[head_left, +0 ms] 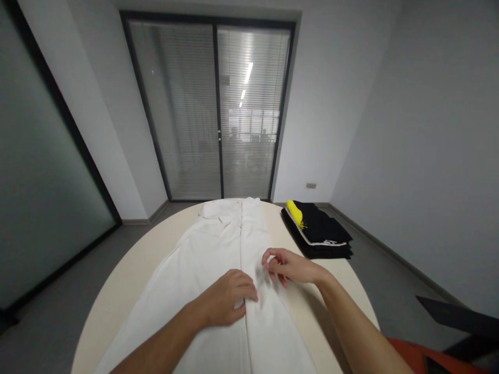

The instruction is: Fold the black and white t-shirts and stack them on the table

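A long white garment (210,249) lies spread lengthwise on the round table, with a straight seam or front edge running down its middle. On that line rests my left hand (228,298), its fingers bent over the cloth and its thumb apart from them. I see no cloth bunched in it. My right hand (286,266) is over the garment's right edge, fingers loosely curled and spread, with nothing visible in them. Blur at its fingertips hides whether they touch the fabric.
A folded stack of dark clothes (322,228), with a yellow patch on top, sits at the table's right far side. The pale tabletop (128,270) has a curved edge. A red and black chair (424,353) stands at lower right. Glass doors (218,114) with blinds are beyond.
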A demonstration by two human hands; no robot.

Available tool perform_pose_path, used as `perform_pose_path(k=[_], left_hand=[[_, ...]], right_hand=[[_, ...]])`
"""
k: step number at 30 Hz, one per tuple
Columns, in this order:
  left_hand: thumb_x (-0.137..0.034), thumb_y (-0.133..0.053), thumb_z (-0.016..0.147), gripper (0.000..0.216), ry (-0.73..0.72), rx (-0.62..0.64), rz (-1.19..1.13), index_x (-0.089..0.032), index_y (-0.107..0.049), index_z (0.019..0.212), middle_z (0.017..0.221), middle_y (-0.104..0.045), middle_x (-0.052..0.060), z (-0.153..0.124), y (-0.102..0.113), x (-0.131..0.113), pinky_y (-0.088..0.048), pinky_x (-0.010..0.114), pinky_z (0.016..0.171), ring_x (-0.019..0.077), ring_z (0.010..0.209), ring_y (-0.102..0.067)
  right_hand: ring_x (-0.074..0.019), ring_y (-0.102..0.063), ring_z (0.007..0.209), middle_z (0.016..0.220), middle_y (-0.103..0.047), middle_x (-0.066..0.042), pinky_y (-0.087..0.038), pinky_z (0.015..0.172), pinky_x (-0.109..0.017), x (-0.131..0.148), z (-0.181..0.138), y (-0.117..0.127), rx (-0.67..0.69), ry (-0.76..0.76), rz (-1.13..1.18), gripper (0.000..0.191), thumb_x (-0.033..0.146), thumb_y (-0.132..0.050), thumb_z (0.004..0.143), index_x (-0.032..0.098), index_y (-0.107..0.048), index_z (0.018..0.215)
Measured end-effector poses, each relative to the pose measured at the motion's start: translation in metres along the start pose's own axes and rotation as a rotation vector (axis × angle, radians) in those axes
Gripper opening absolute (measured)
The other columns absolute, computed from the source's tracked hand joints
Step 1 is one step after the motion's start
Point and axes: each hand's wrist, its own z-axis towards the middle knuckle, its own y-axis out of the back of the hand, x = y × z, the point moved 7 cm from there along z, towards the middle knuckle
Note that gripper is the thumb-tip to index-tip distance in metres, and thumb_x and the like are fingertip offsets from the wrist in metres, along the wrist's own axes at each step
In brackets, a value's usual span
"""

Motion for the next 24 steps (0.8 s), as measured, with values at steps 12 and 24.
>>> perform_pose_path(k=[12,24], left_hand=[[-0.019,-0.055,0.083,0.026,-0.241,0.165,-0.172,-0.028,-0.07,0.101,0.118,-0.072,-0.002,-0.006,-0.022,-0.054,-0.041,0.036,0.107,0.0196,0.116,-0.062],[-0.039,-0.063,0.091,0.023,-0.293,0.217,-0.051,-0.024,-0.065,0.109,0.095,-0.074,-0.001,-0.01,-0.039,-0.057,-0.047,0.027,0.072,0.0173,0.082,-0.066]], right_hand=[[-0.0172,-0.064,0.072,0.08,-0.073,-0.008,-0.039,0.061,-0.024,-0.052,0.005,0.05,-0.48,-0.277,-0.515,0.036,0.048,-0.059,0.089,0.015,-0.07,0.081],[-0.0172,-0.064,0.07,0.077,-0.073,-0.008,-0.037,0.061,-0.025,-0.058,0.007,0.054,-0.471,-0.261,-0.532,0.035,0.045,-0.057,0.088,0.015,-0.07,0.076]])
